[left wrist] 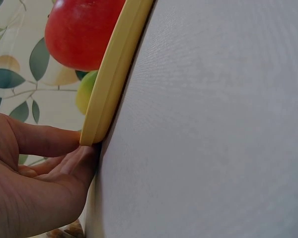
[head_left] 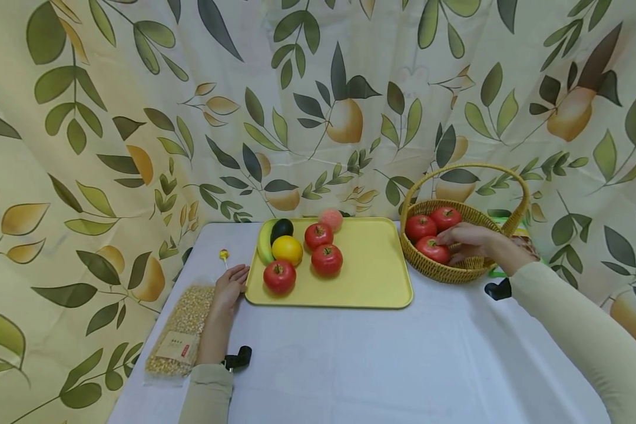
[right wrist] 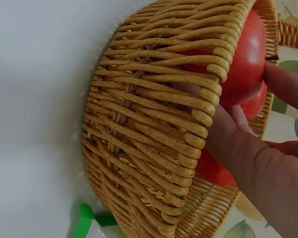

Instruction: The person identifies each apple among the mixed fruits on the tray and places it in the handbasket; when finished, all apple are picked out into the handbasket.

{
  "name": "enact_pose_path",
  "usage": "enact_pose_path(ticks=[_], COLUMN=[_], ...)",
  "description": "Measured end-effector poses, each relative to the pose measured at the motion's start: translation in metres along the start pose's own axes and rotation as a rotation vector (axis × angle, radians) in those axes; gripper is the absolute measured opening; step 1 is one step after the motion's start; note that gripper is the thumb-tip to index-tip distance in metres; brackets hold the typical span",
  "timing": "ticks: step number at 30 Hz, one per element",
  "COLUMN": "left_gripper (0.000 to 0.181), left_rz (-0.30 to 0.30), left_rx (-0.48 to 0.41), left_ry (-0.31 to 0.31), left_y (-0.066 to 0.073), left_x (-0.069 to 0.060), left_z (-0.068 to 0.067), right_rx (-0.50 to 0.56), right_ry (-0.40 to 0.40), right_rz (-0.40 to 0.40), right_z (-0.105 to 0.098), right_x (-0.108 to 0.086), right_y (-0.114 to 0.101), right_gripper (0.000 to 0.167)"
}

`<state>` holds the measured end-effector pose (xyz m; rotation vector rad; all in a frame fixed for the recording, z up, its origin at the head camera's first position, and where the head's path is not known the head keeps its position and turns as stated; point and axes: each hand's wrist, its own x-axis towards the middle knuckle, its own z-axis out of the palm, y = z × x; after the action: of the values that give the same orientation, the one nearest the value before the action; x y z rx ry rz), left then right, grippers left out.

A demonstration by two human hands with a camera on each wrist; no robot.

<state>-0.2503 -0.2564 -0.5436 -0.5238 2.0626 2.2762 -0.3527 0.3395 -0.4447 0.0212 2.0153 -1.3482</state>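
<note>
In the head view, the right hand [head_left: 469, 240] reaches into the wicker basket [head_left: 440, 271], its fingers curled round the front red tomato [head_left: 433, 250]. Two more tomatoes lie behind it. The right wrist view shows thumb and fingers of the hand [right wrist: 268, 153] around a tomato [right wrist: 246, 59] at the basket rim [right wrist: 208, 99]. On the left, the other hand [head_left: 230, 288] holds the left edge of the yellow tray [head_left: 371, 265]; in the left wrist view the hand [left wrist: 44, 173] pinches the tray's corner [left wrist: 97, 124] between thumb and fingers.
On the tray lie several red tomatoes [head_left: 280, 277], a yellow round fruit [head_left: 287, 251], a banana [head_left: 265, 241], a dark oval fruit [head_left: 282, 228] and a pink ball [head_left: 331, 219]. Left stand a lollipop [head_left: 224, 254] and a kernel bag [head_left: 182, 321]. A green package [head_left: 500, 271] lies behind the basket.
</note>
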Motion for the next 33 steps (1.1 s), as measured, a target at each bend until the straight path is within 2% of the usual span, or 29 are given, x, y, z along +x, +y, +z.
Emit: enact_pose_path(ticks=[7,11,18,27,33], left_gripper=[0.075,0.075,0.075,0.075,0.074], left_rz=[0.019,0.016,0.011,0.011,0.013], left_rx=[0.006,0.010,0.011,0.001,-0.006], left_ry=[-0.012,-0.009,-0.010,-0.006,0.004], left_y=[0.000,-0.001,0.000,0.000,-0.001], left_x=[-0.001,-0.002,-0.002,-0.002,-0.001], left_z=[0.002,0.002,-0.001,-0.001,0.000], right_rx=[-0.007,-0.054,-0.037,-0.053,-0.025], right_ry=[0.030,0.050,0.139,0.106,0.066], right_rz=[0.003,-0.037,-0.088,-0.160,-0.186], right_z=[-0.004,-0.010,-0.004,0.020,0.038], right_x=[-0.004,-0.009,-0.020,-0.031,-0.035], right_y=[0.002,-0.001,-0.026,-0.055,-0.071], right_gripper=[0.062,0.061,0.067,0.062,0.059])
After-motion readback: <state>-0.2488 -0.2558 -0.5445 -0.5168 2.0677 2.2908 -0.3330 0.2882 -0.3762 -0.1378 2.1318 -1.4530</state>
